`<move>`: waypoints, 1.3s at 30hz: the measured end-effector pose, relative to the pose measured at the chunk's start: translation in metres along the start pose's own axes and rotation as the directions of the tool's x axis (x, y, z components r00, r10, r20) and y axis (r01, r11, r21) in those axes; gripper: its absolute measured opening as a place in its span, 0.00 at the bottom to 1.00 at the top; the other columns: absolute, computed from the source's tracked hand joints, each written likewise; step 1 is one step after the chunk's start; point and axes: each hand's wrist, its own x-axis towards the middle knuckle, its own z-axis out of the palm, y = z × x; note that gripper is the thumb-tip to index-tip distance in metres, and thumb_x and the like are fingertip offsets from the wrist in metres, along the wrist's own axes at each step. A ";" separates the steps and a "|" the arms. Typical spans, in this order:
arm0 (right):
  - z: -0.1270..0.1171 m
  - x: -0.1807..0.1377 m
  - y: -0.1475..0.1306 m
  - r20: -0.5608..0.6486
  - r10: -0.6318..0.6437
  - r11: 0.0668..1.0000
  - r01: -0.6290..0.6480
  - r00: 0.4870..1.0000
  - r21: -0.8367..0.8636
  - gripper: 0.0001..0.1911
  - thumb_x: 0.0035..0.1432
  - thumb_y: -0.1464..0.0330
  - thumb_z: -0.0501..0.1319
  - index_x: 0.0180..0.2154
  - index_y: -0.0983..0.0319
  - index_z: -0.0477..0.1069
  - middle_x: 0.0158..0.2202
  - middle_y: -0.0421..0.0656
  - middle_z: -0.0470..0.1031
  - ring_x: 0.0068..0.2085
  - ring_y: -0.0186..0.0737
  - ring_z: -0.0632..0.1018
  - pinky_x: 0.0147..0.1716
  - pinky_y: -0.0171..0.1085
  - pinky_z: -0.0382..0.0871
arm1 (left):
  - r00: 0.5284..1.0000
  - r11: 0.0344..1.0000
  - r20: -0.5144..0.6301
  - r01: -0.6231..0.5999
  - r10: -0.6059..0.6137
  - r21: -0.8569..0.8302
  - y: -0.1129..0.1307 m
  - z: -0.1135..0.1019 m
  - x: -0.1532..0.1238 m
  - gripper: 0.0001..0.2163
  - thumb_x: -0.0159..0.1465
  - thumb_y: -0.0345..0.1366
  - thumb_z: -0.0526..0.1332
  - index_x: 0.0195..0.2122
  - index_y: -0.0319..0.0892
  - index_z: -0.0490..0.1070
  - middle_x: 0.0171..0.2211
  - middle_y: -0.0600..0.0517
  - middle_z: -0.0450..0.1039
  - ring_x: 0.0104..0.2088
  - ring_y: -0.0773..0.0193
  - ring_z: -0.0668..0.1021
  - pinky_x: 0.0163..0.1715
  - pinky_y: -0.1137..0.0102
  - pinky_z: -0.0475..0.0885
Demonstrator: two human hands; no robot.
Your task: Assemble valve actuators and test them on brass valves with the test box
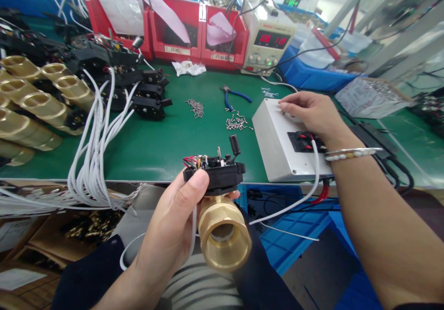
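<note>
My left hand (173,222) is wrapped round a brass valve (224,236) with a black actuator housing (215,173) on top, held over my lap below the table's edge. Small electronics and red wires show in the open housing. A white cable (305,194) runs from the valve up to a white test box (277,139) on the green mat. My right hand (308,111) rests on top of that box, fingers curled and fingertips pressed on its upper left surface, holding nothing.
Several brass valve bodies (31,102) and black actuator housings (145,93) lie at the left, with a bundle of white cables (93,153). Small metal pins (236,121) and blue pliers (232,97) lie mid-table. Red bins (180,28) and a power supply (267,42) stand behind.
</note>
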 end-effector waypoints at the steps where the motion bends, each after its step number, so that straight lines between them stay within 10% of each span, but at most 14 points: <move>1: 0.000 0.000 0.000 0.008 0.000 1.000 0.000 1.000 -0.003 0.07 0.56 0.70 0.68 0.38 0.65 0.80 0.35 0.45 0.80 0.32 0.35 0.71 0.36 0.36 0.64 | 1.000 1.000 -0.008 -0.011 0.011 -0.008 0.000 0.000 0.000 0.21 0.61 0.55 0.68 0.43 0.41 0.77 0.35 0.47 0.83 0.30 0.61 0.83 0.31 0.71 0.77; 39: 0.002 -0.001 -0.003 -0.082 -0.025 0.998 0.020 0.996 -0.056 0.25 0.76 0.63 0.53 0.29 0.66 0.78 0.24 0.45 0.69 0.26 0.32 0.66 0.31 0.37 0.57 | 0.995 0.997 -0.067 -0.067 0.069 0.022 0.004 0.004 -0.010 0.22 0.61 0.54 0.68 0.45 0.39 0.77 0.31 0.47 0.82 0.24 0.59 0.80 0.27 0.67 0.75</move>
